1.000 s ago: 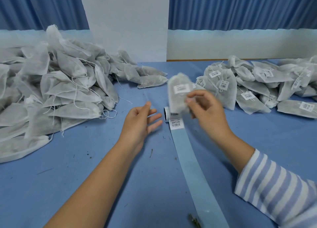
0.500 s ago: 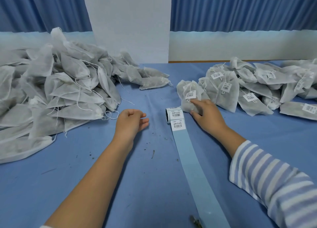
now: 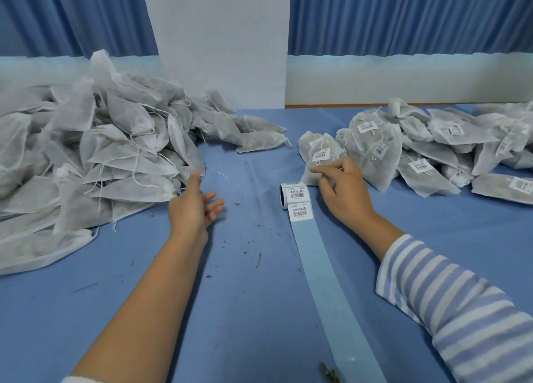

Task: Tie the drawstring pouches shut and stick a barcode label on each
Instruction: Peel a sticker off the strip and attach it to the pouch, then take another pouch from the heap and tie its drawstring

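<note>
now | tied white pouch (image 3: 307, 147), barcode label (image 3: 322, 154) on | right grip (image 3: 343, 192) loose, touching it | left grip (image 3: 193, 206) spread

The table (image 3: 245, 310) in front of me is covered in blue cloth. On its left lies a big heap of unlabelled pouches (image 3: 86, 157), and on the far right a lower heap of labelled pouches (image 3: 432, 152). Between them sits 1 label roll (image 3: 291, 193), its bare backing strip (image 3: 326, 281) running toward the near edge. Small dark crumbs (image 3: 258, 260) are scattered over the middle.
</note>
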Available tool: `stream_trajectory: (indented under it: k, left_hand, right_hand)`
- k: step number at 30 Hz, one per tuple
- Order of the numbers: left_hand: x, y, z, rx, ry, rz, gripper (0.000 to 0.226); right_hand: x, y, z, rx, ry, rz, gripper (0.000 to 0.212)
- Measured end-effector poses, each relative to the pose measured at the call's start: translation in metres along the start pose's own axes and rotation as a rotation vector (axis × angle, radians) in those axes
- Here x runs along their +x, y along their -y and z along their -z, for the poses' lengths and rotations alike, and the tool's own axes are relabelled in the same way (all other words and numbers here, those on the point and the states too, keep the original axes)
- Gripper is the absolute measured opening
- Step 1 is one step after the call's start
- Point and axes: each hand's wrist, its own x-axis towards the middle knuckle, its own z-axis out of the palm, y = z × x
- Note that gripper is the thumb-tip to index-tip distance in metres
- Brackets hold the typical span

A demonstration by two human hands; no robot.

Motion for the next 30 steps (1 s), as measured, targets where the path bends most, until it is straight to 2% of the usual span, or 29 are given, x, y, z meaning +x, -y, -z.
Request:
stream_trajectory:
  k: [2,4,9,12,16,19,23,27,30]
  left_hand:
    - [-0.001,-0.002,0.002,-0.106,-0.036,0.057,0.047]
    - [0.0,-0.004,0.004,-0.191,-0.079,0.081,0.043]
    - [0.001,-0.006,0.005,-0.046,-0.147,-0.049,0.032]
    - [-0.015,-0.003,-0.005,0.104,-0.055,-0.185,0.036]
    - [-0.044,0.003,-0.015,0.215,0.208,-0.408,0.046]
    - [-0.057,0.005,-0.018,0.273,0.361,-0.5,0.056]
    - [-0.063,0.006,-0.021,0.343,0.53,-0.477,0.055]
    - [-0.063,0.01,-0.022,0.308,0.592,-0.39,0.047]
    - [-0.06,0.007,-0.022,0.268,0.56,-0.348,0.047]
  right_hand:
    - [-0.003,0.005,-0.001,0.025,0.019,0.045,0.026]
    - [-0.004,0.008,-0.001,0.042,0.048,0.076,0.025]
    - [-0.005,0.01,-0.002,0.066,0.052,0.093,0.025]
    - [-0.005,0.012,-0.001,0.096,0.037,0.079,0.025]
    - [-0.004,0.017,0.003,0.151,0.002,0.057,0.024]
    - [-0.007,0.031,0.01,0.241,-0.023,0.086,0.021]
    - [-0.016,0.059,0.016,0.34,0.087,0.23,0.008]
    - [-0.027,0.082,0.012,0.466,0.2,0.151,0.022]
    - [-0.031,0.085,0.01,0.503,0.178,0.084,0.018]
